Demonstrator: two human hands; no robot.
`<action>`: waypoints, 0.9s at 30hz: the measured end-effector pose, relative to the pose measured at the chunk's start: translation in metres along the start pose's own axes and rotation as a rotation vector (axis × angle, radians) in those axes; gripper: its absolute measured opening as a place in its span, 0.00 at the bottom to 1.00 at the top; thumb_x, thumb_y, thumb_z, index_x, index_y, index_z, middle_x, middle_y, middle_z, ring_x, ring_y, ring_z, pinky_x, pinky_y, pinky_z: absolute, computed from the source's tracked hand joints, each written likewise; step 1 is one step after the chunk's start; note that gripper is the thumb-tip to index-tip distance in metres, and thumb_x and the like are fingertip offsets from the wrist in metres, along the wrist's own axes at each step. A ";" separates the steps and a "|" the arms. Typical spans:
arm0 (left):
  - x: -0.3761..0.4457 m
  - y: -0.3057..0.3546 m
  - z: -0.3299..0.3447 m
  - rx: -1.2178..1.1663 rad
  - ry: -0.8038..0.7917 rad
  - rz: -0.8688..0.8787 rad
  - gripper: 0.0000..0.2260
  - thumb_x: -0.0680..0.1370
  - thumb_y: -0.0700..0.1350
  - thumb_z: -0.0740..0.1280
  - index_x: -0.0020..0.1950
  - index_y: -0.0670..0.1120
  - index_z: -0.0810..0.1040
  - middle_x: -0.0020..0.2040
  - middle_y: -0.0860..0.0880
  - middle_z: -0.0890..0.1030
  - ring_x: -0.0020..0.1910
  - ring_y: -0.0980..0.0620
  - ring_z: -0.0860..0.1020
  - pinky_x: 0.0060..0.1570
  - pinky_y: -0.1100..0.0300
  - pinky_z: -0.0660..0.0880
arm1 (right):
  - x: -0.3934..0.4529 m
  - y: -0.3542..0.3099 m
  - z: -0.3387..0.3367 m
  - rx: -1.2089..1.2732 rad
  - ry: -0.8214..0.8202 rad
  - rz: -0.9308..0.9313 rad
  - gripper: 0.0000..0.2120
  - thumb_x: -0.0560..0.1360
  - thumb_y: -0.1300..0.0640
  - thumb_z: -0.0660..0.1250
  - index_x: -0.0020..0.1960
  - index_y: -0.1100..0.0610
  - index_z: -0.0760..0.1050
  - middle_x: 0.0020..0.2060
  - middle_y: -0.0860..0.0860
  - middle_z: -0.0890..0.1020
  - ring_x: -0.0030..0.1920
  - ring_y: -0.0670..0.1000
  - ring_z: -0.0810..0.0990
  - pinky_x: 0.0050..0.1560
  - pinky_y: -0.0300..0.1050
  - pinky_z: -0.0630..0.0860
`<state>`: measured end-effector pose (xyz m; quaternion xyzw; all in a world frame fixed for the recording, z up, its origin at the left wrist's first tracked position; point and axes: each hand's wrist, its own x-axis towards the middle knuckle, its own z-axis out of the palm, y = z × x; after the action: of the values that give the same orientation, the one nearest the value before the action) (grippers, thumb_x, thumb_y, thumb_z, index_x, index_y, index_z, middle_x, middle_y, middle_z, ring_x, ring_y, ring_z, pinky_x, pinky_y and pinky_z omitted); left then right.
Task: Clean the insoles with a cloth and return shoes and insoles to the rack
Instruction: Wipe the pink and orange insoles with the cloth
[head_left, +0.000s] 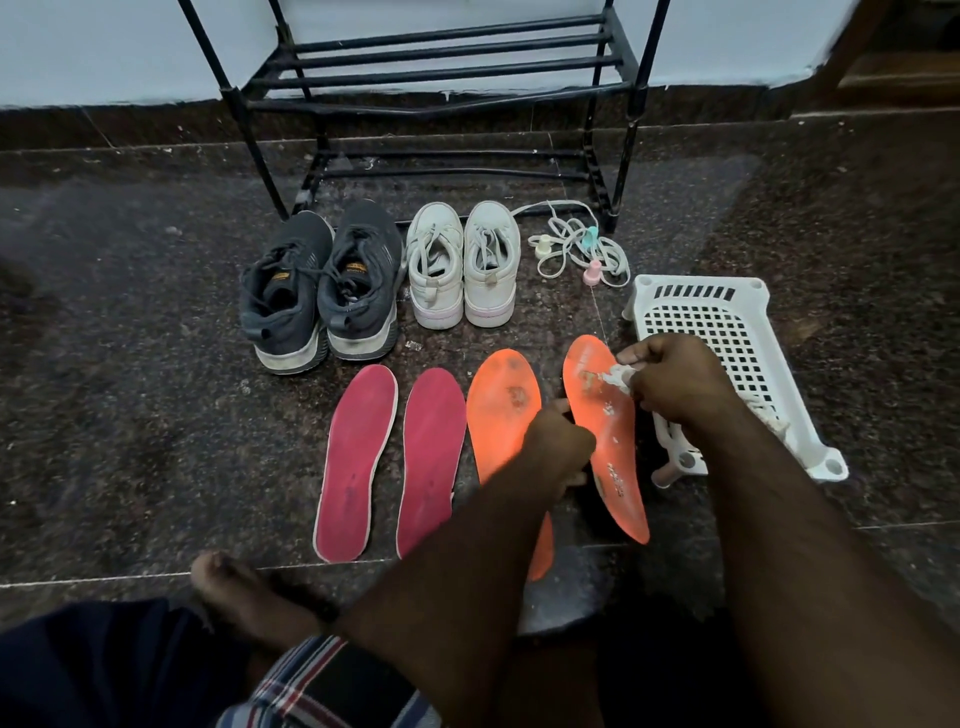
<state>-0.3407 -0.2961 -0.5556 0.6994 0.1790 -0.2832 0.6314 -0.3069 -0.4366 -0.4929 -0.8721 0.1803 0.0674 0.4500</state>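
1. You sit on a dark speckled stone floor (130, 415), a pale wall (104, 47) behind, facing a black rack (441, 78) whose bars hold nothing.
2. In front of the rack stand a pair of grey shoes (322, 286) and a pair of white shoes (462, 265), heels toward you; white laces (576, 249) lie tangled just right of them.
3. Nearer you lie two red insoles (389, 457) side by side, then an orange insole (501, 415) flat on the floor.
4. Your left hand (558, 441) curls its fingers round the edge of a second orange insole (608, 441), tilting it up.
5. Your right hand (675, 384) pinches a small white cloth (621, 376) against that insole's toe end.
6. A white slotted basket (727, 332) lies overturned just right of it; what is under it you cannot tell.
7. Your bare foot (234, 587) rests on the floor at lower left.
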 end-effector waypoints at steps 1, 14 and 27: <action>0.000 0.000 -0.001 -0.064 -0.028 -0.025 0.22 0.75 0.32 0.65 0.68 0.47 0.76 0.56 0.43 0.82 0.43 0.49 0.81 0.48 0.51 0.82 | -0.001 -0.001 -0.001 0.030 0.004 0.009 0.06 0.69 0.63 0.73 0.41 0.52 0.81 0.39 0.51 0.84 0.38 0.52 0.80 0.48 0.53 0.81; -0.048 0.011 -0.065 -0.479 -0.319 0.024 0.26 0.76 0.26 0.61 0.70 0.48 0.74 0.57 0.42 0.83 0.46 0.46 0.82 0.44 0.53 0.81 | -0.023 -0.031 -0.003 0.336 0.006 -0.040 0.11 0.72 0.70 0.69 0.44 0.55 0.81 0.39 0.54 0.84 0.40 0.52 0.83 0.40 0.46 0.79; -0.111 0.027 -0.121 -0.764 -0.452 0.080 0.28 0.79 0.64 0.61 0.64 0.43 0.82 0.61 0.39 0.81 0.55 0.41 0.79 0.61 0.39 0.74 | -0.081 -0.088 0.041 0.569 -0.101 -0.144 0.08 0.72 0.71 0.70 0.45 0.59 0.80 0.37 0.56 0.83 0.39 0.53 0.82 0.44 0.50 0.80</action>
<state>-0.3898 -0.1687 -0.4603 0.3429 0.1011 -0.3178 0.8782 -0.3469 -0.3364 -0.4272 -0.7170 0.1070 0.0254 0.6883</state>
